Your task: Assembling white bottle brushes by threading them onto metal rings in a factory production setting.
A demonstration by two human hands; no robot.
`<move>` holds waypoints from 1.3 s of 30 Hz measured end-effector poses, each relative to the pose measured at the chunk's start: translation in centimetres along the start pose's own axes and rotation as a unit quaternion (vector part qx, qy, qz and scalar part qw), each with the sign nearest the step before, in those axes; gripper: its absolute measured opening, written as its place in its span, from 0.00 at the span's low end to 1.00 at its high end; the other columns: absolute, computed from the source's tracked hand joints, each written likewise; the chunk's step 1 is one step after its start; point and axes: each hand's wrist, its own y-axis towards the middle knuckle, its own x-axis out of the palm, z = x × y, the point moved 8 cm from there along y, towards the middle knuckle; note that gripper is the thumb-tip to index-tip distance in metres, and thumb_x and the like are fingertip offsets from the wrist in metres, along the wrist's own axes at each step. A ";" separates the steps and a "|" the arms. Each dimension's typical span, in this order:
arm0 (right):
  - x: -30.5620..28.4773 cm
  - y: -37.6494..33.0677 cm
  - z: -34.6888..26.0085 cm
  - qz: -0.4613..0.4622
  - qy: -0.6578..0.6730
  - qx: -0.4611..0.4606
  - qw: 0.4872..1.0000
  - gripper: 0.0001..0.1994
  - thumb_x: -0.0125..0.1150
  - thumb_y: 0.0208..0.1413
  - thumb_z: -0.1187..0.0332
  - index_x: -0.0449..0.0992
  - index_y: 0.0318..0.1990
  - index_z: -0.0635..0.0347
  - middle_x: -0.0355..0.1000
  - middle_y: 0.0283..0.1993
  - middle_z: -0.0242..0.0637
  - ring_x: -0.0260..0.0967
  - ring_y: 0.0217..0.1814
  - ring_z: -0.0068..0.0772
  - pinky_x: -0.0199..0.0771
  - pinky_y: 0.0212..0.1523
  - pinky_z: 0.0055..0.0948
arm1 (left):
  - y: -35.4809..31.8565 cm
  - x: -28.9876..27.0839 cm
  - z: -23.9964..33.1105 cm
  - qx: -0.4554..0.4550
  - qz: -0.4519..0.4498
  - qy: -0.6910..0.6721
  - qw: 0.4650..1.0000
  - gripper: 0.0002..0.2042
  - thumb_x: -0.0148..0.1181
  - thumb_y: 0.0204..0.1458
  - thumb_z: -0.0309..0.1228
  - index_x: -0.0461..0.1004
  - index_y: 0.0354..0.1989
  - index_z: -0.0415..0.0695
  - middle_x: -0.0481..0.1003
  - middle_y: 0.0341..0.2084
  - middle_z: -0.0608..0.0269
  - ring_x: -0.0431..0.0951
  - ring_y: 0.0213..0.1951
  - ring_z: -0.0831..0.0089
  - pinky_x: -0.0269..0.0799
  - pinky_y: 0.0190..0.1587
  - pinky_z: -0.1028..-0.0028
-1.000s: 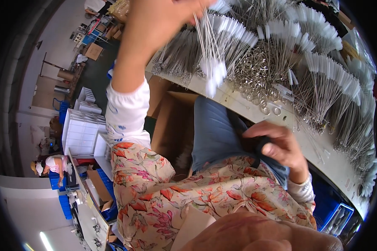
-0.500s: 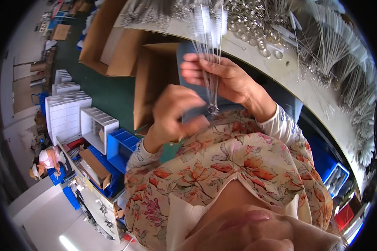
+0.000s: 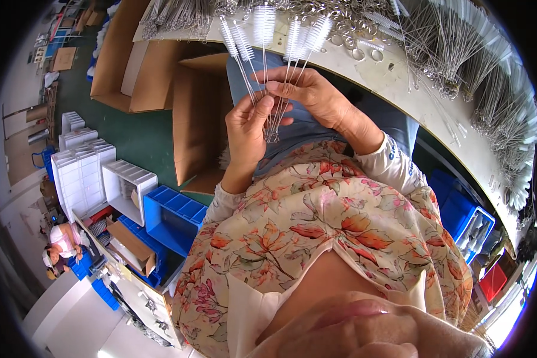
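Note:
Several wire-handled bottle brushes (image 3: 264, 27) with white bristle heads fan out upward in front of me, their looped wire ends (image 3: 272, 132) gathered below. My left hand (image 3: 249, 126) pinches the wires on the left side, thumb uppermost. My right hand (image 3: 310, 95) is closed around the wires on the right side, thumb and forefinger pressed together. Both hands meet near the middle of the bundle, over my lap. Loose metal rings (image 3: 357, 54) lie on the table just beyond the brushes.
A pale worktable (image 3: 441, 119) curves across the far and right side, heaped with more brushes (image 3: 447, 53). Open cardboard boxes (image 3: 200, 113) stand to the left. Farther left are white crates (image 3: 83, 173), a blue bin (image 3: 172, 212) and another person (image 3: 65, 241) at work.
My left hand has moved from beside the bundle onto its wires. The brushes, close together before, are now spread into a fan. The view has shifted slightly.

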 end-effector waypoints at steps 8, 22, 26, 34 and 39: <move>-1.0 0.2 -1.0 0.036 0.046 -0.008 0.998 0.10 0.61 0.53 0.69 0.77 0.41 0.64 0.76 0.32 0.36 0.73 0.32 0.22 0.74 0.35 0.20 | 0.4 0.5 0.6 0.023 0.031 0.002 0.999 0.14 0.49 0.59 0.32 0.70 0.44 0.33 0.75 0.35 0.53 0.78 0.36 0.67 0.79 0.33 0.70; -2.0 0.4 -1.7 0.048 -0.031 -0.017 0.998 0.11 0.61 0.53 0.69 0.76 0.41 0.65 0.74 0.28 0.32 0.69 0.26 0.18 0.70 0.28 0.17 | 0.8 1.8 -0.4 0.011 -0.005 0.031 0.999 0.09 0.55 0.53 0.25 0.70 0.41 0.36 0.76 0.34 0.55 0.78 0.36 0.67 0.79 0.34 0.70; -1.9 0.4 -1.7 0.038 -0.025 -0.027 0.999 0.12 0.60 0.54 0.68 0.76 0.44 0.63 0.73 0.29 0.31 0.67 0.28 0.17 0.69 0.30 0.17 | 0.8 1.1 -0.4 0.000 0.032 0.018 0.999 0.08 0.56 0.52 0.23 0.70 0.39 0.36 0.75 0.33 0.55 0.78 0.35 0.68 0.79 0.33 0.70; -1.8 0.1 -2.8 0.034 -0.042 -0.079 0.995 0.11 0.59 0.54 0.69 0.76 0.45 0.60 0.73 0.30 0.30 0.67 0.30 0.17 0.70 0.34 0.18 | 0.4 0.0 0.3 0.034 0.086 0.005 0.996 0.07 0.56 0.52 0.23 0.70 0.38 0.36 0.75 0.32 0.54 0.78 0.34 0.68 0.80 0.31 0.70; -1.8 0.0 -2.3 0.031 -0.052 -0.064 0.996 0.10 0.58 0.55 0.71 0.77 0.43 0.60 0.73 0.31 0.30 0.67 0.31 0.18 0.70 0.36 0.19 | 0.3 -0.4 0.4 0.035 0.090 0.005 0.995 0.09 0.54 0.55 0.28 0.70 0.41 0.35 0.75 0.32 0.53 0.78 0.34 0.67 0.80 0.31 0.69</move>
